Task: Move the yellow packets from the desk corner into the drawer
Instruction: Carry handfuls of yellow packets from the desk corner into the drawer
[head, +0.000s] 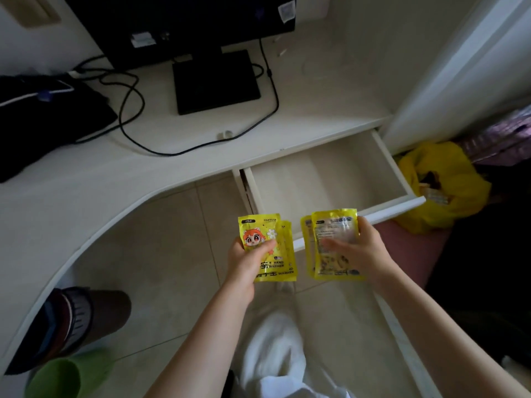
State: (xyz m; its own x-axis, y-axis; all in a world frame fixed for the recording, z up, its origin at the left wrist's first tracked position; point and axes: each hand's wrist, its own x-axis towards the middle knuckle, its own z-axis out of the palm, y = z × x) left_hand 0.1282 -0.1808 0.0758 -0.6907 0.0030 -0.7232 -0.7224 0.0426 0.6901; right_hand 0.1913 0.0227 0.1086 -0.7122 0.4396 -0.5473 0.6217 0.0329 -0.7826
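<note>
each hand pinches two overlapped yellow packets, left hand and right hand, short of the open drawer; the loosely held back packets could slip to the floor.

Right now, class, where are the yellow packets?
In the head view, the yellow packets are held in both hands, some in the left hand and some in the right hand, just in front of the open drawer.
</note>
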